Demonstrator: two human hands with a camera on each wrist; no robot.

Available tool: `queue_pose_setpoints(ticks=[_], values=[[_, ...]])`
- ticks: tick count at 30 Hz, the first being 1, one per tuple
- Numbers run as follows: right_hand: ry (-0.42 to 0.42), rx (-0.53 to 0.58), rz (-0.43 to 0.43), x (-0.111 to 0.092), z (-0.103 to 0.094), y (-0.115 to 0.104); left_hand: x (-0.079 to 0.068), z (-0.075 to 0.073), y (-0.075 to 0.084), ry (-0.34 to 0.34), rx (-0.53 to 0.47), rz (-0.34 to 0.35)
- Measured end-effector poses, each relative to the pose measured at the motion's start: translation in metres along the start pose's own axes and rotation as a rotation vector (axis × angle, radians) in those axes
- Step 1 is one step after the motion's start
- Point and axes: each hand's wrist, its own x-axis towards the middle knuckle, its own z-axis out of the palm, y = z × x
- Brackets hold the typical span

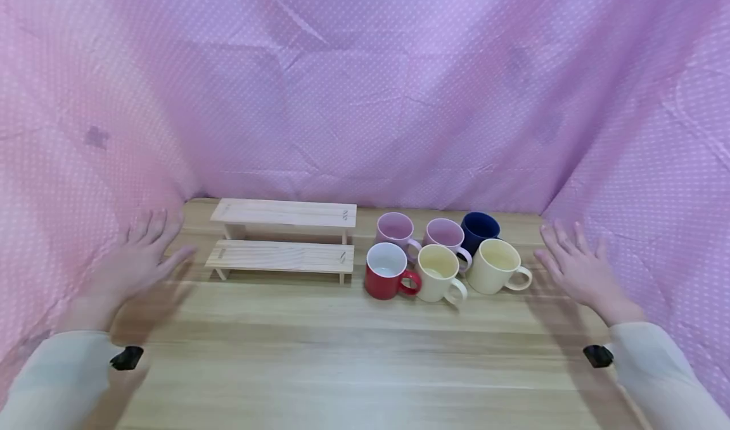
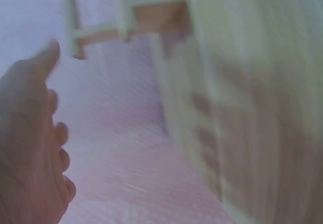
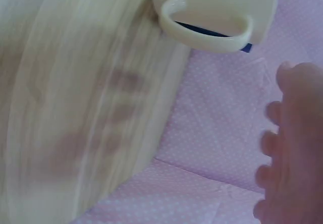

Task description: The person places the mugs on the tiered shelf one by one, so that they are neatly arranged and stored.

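Note:
My left hand (image 1: 134, 259) is held out with fingers spread at the table's left side, left of a two-tier wooden rack (image 1: 279, 256). On the other side, my right hand (image 1: 582, 268) spreads its fingers beside the cream mug (image 1: 496, 266) at the right end of a mug group. Both hands are bare of any object. In that group stand a red mug (image 1: 381, 281) with a white inside, a second cream mug (image 1: 436, 281), two pink mugs (image 1: 393, 227) and a dark blue mug (image 1: 478, 232), partly hidden behind the cream one. The mugs are upright, their visible handles pointing right.
The light wooden table (image 1: 342, 354) ends at the back against a pink polka-dot cloth (image 1: 365, 101), which also hangs along both sides. The rack's upper shelf (image 1: 285, 212) sits behind its lower one, just left of the mugs.

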Motion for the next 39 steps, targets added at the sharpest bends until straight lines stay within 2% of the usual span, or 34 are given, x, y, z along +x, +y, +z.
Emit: queue_pose_setpoints(ticks=[3,6,8,11,14,17,20,24,27,32,39], values=[[0.061,0.019,0.009,-0.005,-0.006,-0.004,-0.004,-0.007,0.012,0.066,-0.034,-0.015],[0.091,0.114,-0.009,-0.013,-0.007,-0.009,-0.009,-0.005,0.026,0.081,-0.134,-0.028],[0.075,0.25,-0.015,-0.018,-0.007,-0.013,-0.012,0.001,0.035,0.071,-0.265,-0.041],[0.042,0.485,-0.002,-0.026,0.001,-0.019,-0.013,0.013,0.044,0.016,-0.532,-0.066],[0.011,0.714,0.011,-0.029,0.014,-0.028,-0.015,0.024,0.049,-0.038,-0.756,-0.111],[-0.008,0.876,0.022,-0.029,0.027,-0.034,-0.012,0.033,0.05,-0.048,-0.898,-0.137],[-0.006,0.979,0.043,-0.029,0.035,-0.036,-0.006,0.044,0.05,-0.055,-0.991,-0.154],[0.002,1.033,0.067,-0.031,0.041,-0.04,-0.001,0.058,0.049,-0.038,-1.008,-0.168],[0.02,1.046,0.074,-0.033,0.045,-0.04,0.003,0.064,0.048,-0.011,-0.972,-0.159],[0.04,1.1,0.081,-0.029,0.051,-0.039,0.003,0.066,0.045,-0.008,-0.938,-0.171],[0.062,1.221,0.068,-0.024,0.061,-0.035,0.012,0.07,0.045,0.007,-0.984,-0.183]])
